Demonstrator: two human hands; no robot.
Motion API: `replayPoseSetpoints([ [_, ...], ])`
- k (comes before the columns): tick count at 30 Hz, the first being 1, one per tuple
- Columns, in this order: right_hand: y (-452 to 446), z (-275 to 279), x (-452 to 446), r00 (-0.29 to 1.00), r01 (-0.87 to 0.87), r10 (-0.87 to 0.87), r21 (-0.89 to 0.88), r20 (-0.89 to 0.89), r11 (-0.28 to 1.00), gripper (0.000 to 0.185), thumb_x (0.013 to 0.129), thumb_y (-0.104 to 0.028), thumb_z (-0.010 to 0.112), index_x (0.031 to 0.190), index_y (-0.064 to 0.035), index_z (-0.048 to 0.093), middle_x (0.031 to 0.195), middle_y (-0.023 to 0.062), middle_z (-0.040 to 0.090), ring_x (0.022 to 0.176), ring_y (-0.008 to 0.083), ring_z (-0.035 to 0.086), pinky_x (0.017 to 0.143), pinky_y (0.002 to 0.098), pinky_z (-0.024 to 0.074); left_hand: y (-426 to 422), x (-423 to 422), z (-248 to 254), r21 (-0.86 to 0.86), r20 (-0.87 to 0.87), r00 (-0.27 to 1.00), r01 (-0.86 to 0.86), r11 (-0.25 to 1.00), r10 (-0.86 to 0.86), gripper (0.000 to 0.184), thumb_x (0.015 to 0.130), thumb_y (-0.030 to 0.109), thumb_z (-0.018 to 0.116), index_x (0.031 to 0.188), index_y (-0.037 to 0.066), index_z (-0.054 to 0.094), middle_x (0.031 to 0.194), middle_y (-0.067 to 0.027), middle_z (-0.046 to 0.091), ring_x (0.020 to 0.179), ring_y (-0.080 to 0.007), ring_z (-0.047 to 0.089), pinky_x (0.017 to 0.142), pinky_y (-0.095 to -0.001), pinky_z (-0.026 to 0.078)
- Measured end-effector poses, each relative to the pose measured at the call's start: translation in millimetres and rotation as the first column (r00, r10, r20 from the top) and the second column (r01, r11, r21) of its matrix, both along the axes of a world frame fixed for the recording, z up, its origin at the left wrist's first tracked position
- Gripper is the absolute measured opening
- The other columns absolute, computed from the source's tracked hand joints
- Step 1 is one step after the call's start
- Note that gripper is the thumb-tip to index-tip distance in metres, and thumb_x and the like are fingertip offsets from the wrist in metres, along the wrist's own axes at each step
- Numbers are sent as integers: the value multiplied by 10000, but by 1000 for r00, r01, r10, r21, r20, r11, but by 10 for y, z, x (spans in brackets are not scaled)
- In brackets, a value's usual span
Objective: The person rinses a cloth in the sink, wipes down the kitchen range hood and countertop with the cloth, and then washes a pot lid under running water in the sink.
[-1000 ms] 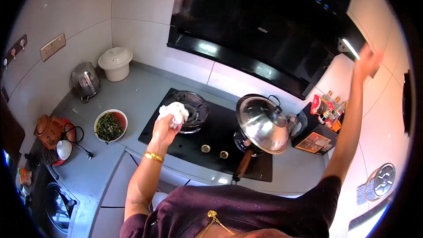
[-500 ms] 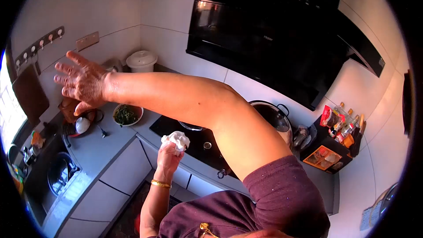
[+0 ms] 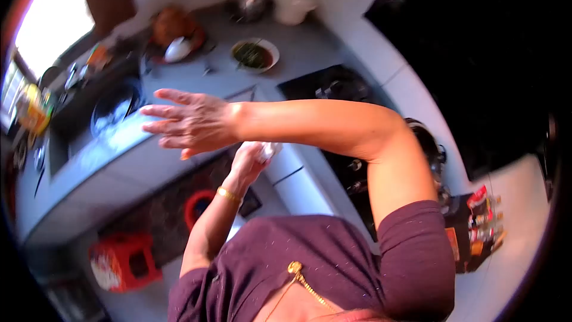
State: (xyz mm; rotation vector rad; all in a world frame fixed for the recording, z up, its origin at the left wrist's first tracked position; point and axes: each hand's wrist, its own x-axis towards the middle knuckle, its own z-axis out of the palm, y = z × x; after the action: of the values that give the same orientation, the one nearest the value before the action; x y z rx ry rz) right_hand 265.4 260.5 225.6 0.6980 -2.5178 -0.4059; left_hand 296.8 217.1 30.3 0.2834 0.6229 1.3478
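My left hand (image 3: 245, 164), below a gold bangle, is closed around a crumpled white cloth (image 3: 271, 151), partly hidden behind my right forearm; whether it is fabric or paper is hard to tell. Stretched across in front of me, my right hand (image 3: 193, 120) has its fingers apart and nothing in it. It hovers above the front edge of the grey counter (image 3: 208, 86), near the sink. Beyond it on the counter stands a white bowl (image 3: 274, 51) of dark leafy greens (image 3: 250, 56).
A basin (image 3: 116, 107) sits in the sink at left. The black stove (image 3: 310, 83) and a spice rack (image 3: 462, 232) are to the right, under the dark range hood (image 3: 476, 71). A red stool (image 3: 125, 262) is on the floor. A lidded white pot (image 3: 292, 5) stands in the back corner.
The view has turned left toward the sink, bringing the red stool into sight. My right hand has come lower, from near the wall to the counter's front edge. The cloth stays in my left hand.
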Motion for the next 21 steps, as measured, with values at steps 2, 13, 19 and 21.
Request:
replayPoseSetpoints([
  [2, -162, -259, 38, 997, -10, 16, -71, 76, 997, 365, 656, -420, 685, 895, -157, 600, 1291, 66, 448, 1293, 278, 292, 1076, 500, 173, -231, -125, -64, -61, -9, 997, -77, 995, 76, 235, 859, 251, 552, 1051, 116, 541, 936, 8, 596, 825, -110, 574, 653, -244, 471],
  [13, 228, -1569, 295, 278, 655, -363, 101, 890, 749, 358, 793, -357, 601, 959, -42, 572, 931, 177, 610, 958, 343, 562, 838, 449, 443, -1832, -951, -678, -477, -161, 791, -586, 655, 590, 247, 835, 93, 460, 1074, 92, 523, 905, -46, 609, 729, -180, 610, 542, -272, 508],
  [19, -384, -2250, -37, 416, 602, 19, -291, 909, 743, 379, 809, -378, 568, 969, -34, 554, 944, 204, 615, 918, 374, 577, 776, 453, 466, -2679, -850, -807, -472, -94, 568, -749, 465, 818, 243, 886, 141, 462, 1126, 124, 499, 1007, -65, 600, 840, -210, 610, 638, -284, 503],
  [21, -747, -2395, -73, 467, 594, 265, -521, 844, 613, 364, 805, -352, 583, 947, -18, 549, 914, 226, 610, 879, 376, 589, 733, 440, 472, -2931, -756, -906, -495, -149, 566, -752, 435, 811, 255, 882, 143, 469, 1135, 125, 492, 1006, -65, 598, 847, -201, 608, 649, -283, 506],
])
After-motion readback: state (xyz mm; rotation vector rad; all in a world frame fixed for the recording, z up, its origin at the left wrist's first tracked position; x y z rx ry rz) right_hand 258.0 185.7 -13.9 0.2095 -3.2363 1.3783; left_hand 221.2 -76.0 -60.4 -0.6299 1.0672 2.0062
